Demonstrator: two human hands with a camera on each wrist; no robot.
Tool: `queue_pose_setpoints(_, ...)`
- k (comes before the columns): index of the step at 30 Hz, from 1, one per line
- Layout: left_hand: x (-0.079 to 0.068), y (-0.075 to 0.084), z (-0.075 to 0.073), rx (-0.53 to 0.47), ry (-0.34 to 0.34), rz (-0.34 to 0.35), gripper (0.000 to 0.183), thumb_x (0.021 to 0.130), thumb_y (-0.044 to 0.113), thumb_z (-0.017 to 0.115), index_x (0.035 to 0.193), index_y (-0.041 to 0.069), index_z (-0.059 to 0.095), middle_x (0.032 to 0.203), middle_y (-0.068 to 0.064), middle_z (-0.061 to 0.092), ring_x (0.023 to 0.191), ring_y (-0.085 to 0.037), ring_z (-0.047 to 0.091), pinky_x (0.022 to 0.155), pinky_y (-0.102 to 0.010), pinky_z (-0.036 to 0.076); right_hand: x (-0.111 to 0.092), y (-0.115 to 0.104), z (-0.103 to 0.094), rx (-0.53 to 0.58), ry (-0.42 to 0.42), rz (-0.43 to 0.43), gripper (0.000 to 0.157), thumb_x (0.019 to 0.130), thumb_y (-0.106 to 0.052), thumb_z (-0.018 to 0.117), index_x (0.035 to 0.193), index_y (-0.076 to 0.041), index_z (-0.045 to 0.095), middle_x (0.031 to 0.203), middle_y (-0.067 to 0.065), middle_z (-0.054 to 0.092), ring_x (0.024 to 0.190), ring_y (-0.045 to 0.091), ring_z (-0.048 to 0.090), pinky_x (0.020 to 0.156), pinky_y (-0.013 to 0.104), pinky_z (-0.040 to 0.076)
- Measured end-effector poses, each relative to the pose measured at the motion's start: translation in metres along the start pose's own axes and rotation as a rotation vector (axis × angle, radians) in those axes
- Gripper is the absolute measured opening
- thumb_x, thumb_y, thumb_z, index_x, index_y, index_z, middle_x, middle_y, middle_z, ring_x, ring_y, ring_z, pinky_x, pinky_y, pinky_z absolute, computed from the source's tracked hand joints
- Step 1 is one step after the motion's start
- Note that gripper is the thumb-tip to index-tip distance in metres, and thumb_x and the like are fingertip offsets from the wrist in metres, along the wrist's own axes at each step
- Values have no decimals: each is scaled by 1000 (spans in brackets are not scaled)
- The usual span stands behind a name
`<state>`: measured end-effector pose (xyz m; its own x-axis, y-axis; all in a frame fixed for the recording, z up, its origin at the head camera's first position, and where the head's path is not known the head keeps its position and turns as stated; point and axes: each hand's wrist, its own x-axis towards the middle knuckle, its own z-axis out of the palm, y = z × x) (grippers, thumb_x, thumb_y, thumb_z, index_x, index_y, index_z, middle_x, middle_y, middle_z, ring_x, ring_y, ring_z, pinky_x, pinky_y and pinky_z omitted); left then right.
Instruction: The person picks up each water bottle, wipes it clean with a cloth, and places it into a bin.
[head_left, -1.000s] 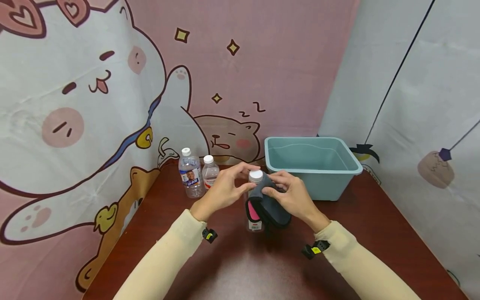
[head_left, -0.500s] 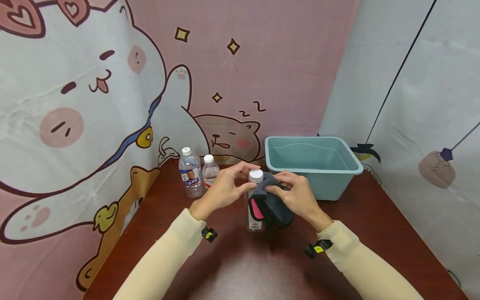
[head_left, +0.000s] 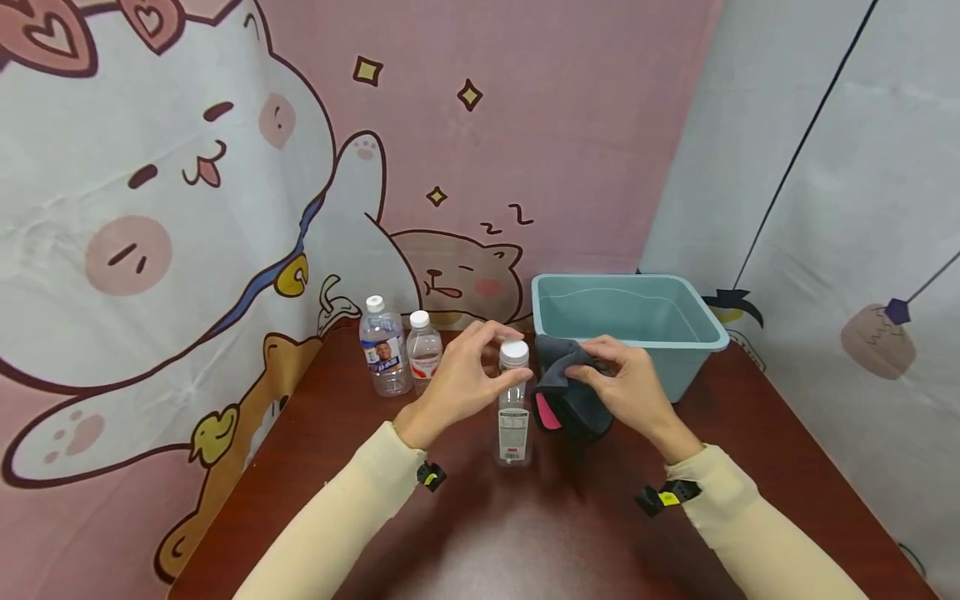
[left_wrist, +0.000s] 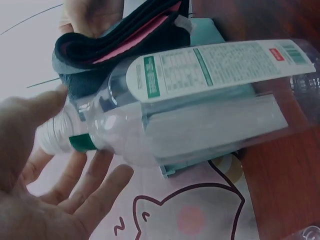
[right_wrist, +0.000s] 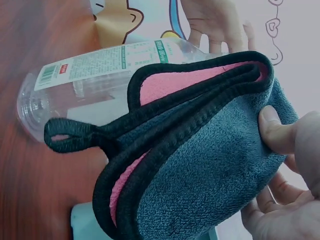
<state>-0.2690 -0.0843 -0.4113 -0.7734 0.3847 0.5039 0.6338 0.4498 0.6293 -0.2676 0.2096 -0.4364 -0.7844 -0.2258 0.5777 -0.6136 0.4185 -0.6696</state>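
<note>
Pinching the folded grey cloth (head_left: 555, 358) between thumb and fingers of the right hand (head_left: 626, 387). With left hand (head_left: 471, 371) curved loosely round neck and white cap (head_left: 514, 350) of the front bottle (head_left: 516, 398); can't tell firmness of contact. Seeing front bottle upright on dark red desk (head_left: 510, 533), cap on, printed label (left_wrist: 220, 70) facing the head camera. Holding cloth up just right of the bottle, near side of the blue-green bin (head_left: 678, 367); showing pink inside, black edging and a black hanging loop (right_wrist: 67, 135) in right wrist view. Left of left hand: larger bottle (head_left: 386, 358) and smaller bottle (head_left: 424, 354), both clear, white-capped, standing side by side, smaller one partly hidden by the hand. Behind desk: pink cartoon backdrop (head_left: 570, 167).
</note>
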Motion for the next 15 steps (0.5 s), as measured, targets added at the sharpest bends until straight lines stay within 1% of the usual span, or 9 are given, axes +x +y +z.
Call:
queue_pose_setpoints(3, 1, 3, 3, 34, 31, -23, 51, 97, 26, 100, 139, 15, 74, 126, -12, 68, 106, -25, 80, 89, -42, 73, -1, -1, -5, 3, 9, 11, 29, 100, -3, 91, 129, -5, 88, 119, 13, 85, 105, -3, 75, 94, 8, 61)
queue_pose_setpoints(5, 2, 4, 4, 45, 39, -31, 50, 96, 25, 100, 138, 15, 75, 124, -12, 68, 106, -25, 80, 89, -40, 73, -1, -1, -7, -2, 13, 24, 29, 101, -4, 91, 130, -5, 88, 119, 12, 85, 104, -2, 75, 94, 8, 61)
queue_pose_setpoints(8, 3, 5, 1, 45, 41, -25, 49, 95, 22, 101, 138, 15, 78, 125, -12, 70, 109, -30, 77, 91, -43, 73, -2, -1, -11, 4, 10, 40, 30, 102, -4, 91, 132, -5, 87, 120, 12, 84, 103, 0, 75, 94, 8, 62)
queue_pose_setpoints(10, 3, 6, -2, 43, 35, -14, 48, 95, 21, 101, 138, 15, 81, 125, -11, 72, 112, -30, 76, 94, -45, 73, -2, 0, -13, 13, 4, 51, 31, 102, -4, 90, 133, -5, 87, 122, 12, 83, 103, 1, 76, 94, 8, 62)
queue_pose_setpoints(12, 3, 5, -5, 40, 22, -4, 47, 96, 20, 100, 140, 17, 83, 127, -10, 75, 112, -30, 73, 94, -47, 72, -4, 1, -15, 23, -4, 58, 32, 103, -4, 89, 134, -5, 86, 123, 13, 83, 104, 1, 77, 95, 9, 63)
queue_pose_setpoints(15, 2, 4, -11, 27, -18, -2, 49, 99, 18, 97, 145, 20, 81, 132, -7, 77, 112, -26, 73, 95, -47, 71, -5, 2, -16, 39, -12, 64, 32, 103, -3, 88, 135, -5, 86, 125, 14, 83, 106, -1, 77, 97, 10, 63)
